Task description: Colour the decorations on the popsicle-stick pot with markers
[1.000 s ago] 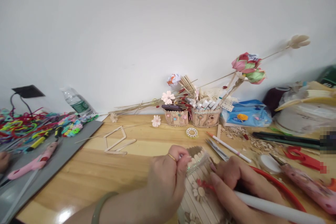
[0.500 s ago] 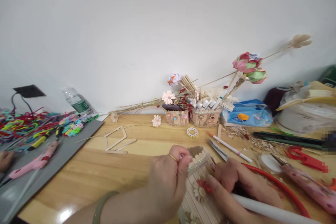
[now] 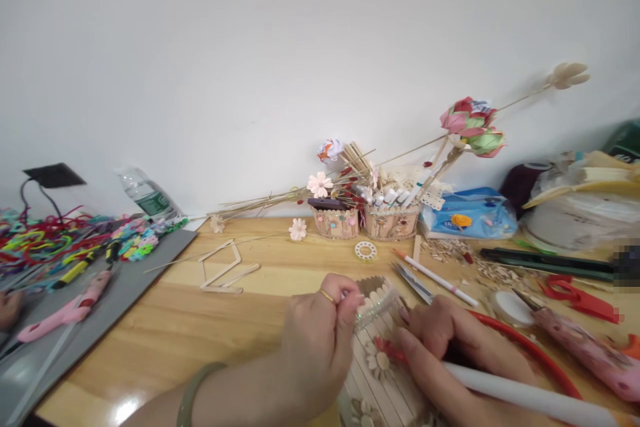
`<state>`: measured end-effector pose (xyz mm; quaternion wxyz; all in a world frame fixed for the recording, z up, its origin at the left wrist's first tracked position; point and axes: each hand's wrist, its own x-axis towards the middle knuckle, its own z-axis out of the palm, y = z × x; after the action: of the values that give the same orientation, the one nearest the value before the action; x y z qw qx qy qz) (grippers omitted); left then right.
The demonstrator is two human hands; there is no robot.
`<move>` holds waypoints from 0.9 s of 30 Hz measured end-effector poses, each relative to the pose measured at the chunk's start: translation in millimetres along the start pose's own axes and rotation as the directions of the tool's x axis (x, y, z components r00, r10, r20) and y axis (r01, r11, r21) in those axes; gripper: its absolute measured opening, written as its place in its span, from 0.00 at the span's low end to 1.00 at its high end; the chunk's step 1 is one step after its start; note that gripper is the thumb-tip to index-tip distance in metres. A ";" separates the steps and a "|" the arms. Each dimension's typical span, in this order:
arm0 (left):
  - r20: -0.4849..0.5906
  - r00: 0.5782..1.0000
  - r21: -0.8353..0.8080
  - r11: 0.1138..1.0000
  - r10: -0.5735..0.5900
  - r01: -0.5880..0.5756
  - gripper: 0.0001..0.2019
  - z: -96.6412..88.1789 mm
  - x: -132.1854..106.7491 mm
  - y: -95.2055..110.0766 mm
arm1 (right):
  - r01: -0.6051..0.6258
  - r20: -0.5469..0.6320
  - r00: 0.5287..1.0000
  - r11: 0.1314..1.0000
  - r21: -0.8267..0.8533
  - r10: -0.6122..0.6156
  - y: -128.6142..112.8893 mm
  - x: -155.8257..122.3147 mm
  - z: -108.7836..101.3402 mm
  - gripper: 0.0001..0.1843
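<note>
My left hand [image 3: 320, 340] is closed on the scalloped rim of a container made of flat wooden sticks [image 3: 395, 390], its thumb and fingers pinched at the upper left edge. A glittery strip runs below that rim. My right hand [image 3: 445, 353] holds a white marker [image 3: 525, 392] slantwise, and its red tip end meets a pale wooden flower [image 3: 379, 360] on the container's side. Red shows on the flower's upper right petals. Another pale flower [image 3: 364, 412] sits lower on the same side. The container's bottom is out of view.
Scissors [image 3: 413, 282], an orange-tipped white marker [image 3: 437, 277] and a tape roll [image 3: 366, 251] lie beyond my hands. To the right are a pink-handled tool [image 3: 587, 350] and red cable. Decorated stick baskets [image 3: 393, 223] stand by the wall. Another person's hand [image 3: 9, 307] shows far left.
Both hands keep almost the same pose. The marker and right hand have shifted very slightly, and more red shows on the flower's upper petals. The whole view has moved a little.
</note>
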<state>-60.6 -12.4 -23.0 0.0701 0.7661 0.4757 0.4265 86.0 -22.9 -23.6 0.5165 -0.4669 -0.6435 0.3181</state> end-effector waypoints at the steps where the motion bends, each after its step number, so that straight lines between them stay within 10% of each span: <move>1: -0.005 1.000 0.003 1.000 0.004 -0.004 0.08 0.1 0.3 0.0 | -0.001 0.003 1.000 1.000 -0.003 0.001 -0.9 0.5 -0.9 0.17; 10: -0.003 1.000 0.017 1.000 0.011 -0.011 0.09 -0.7 1.1 -0.6 | 0.198 0.037 0.980 0.967 -0.162 -0.195 -1.9 -0.3 -10.7 0.14; 27: 0.015 1.000 -0.006 1.000 -0.013 0.013 0.09 -0.6 0.5 -1.3 | 0.202 -0.021 0.978 0.972 -0.120 -0.206 4.0 -3.5 0.7 0.17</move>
<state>-61.8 -11.5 -23.0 0.0787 0.7658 0.4789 0.4219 86.5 -24.6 -28.6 0.5288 -0.4328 -0.6970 0.2174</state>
